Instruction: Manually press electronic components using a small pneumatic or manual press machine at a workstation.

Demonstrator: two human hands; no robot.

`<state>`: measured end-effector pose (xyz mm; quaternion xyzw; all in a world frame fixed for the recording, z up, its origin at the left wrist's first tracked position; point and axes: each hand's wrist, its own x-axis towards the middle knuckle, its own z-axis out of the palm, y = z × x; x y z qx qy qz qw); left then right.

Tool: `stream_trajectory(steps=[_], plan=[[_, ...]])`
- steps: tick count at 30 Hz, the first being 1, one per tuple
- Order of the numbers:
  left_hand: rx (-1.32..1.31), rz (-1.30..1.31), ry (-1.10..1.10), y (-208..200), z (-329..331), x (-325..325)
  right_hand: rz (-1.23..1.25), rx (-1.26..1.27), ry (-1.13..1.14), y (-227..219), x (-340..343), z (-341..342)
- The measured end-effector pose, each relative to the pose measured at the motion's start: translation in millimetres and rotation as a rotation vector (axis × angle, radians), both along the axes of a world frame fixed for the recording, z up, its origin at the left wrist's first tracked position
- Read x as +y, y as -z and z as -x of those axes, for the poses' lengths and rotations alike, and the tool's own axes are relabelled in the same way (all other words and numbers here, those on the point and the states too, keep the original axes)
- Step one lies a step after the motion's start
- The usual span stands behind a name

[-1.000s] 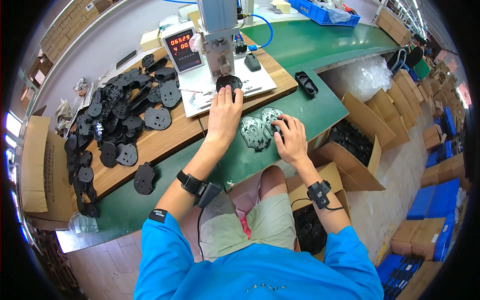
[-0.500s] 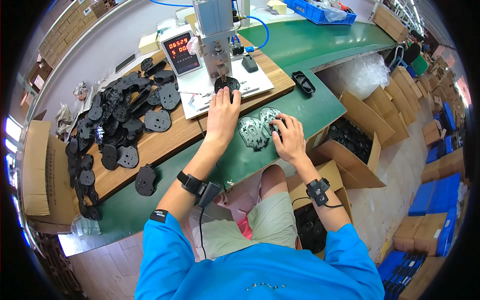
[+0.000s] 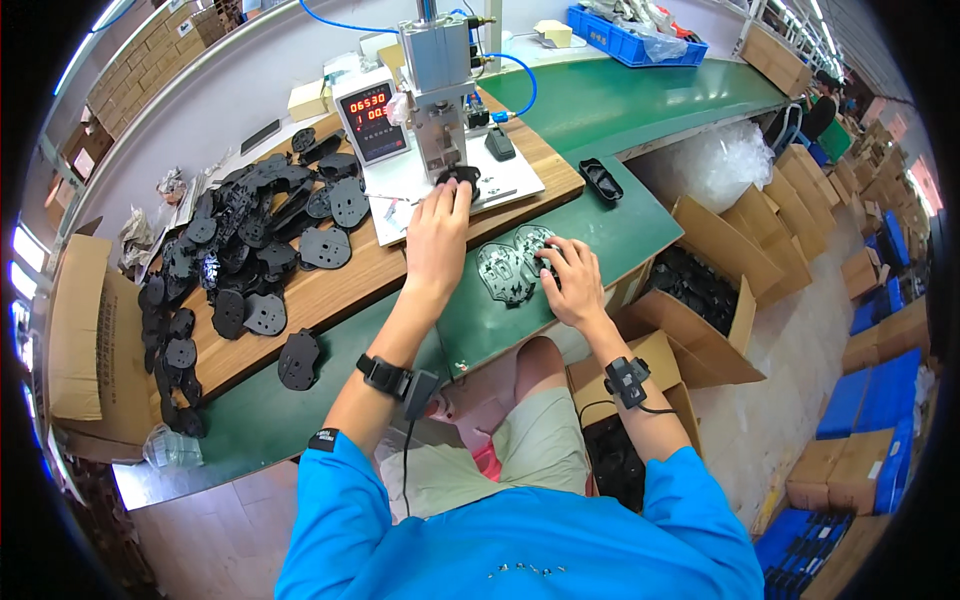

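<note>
Reach uneven, left hand [image 3: 438, 228] farther forward

Its fingers lie close together, wrist nearly straight, tips at a black part [image 3: 464, 178] beneath the press [image 3: 436, 60]; whether it grips cannot be told. The right hand [image 3: 575, 286] curves palm down, fingers bent, over two rounded plates [image 3: 503, 272] side by side on the green table [image 3: 625, 245]; whether it grasps one is unclear too.
</note>
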<state>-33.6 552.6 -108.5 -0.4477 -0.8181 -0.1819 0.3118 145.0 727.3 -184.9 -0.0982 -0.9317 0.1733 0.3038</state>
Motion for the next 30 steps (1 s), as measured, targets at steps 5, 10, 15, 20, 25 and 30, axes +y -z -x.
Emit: stream_trajectory(steps=[5, 10, 15, 20, 25, 30], plan=[[-0.038, -0.04, 0.177, 23.1, -102.2, -48.5, 0.421, 0.326, -0.163, -4.0, -47.5, -23.0], [-0.39, -0.111, 0.402, 37.6, -179.1, -108.6, 1.225, 0.201, -0.355, -21.9, -150.4, -82.5], [-0.542, 0.03, 0.45, 50.5, -185.0, -159.9, 1.283, 0.037, -0.247, 3.9, -183.0, -109.5], [-0.59, -0.256, 0.064, 43.8, -188.7, -181.5, 0.971, -0.199, -0.176, -13.4, -199.6, -119.7], [-1.474, -0.704, 0.133, 44.3, -176.5, -200.2, 0.908, -0.051, -0.382, -13.0, -214.3, -120.7], [-1.497, -0.723, 0.158, 44.4, -171.5, -210.1, 0.797, 0.031, -0.397, -10.1, -207.2, -118.9]])
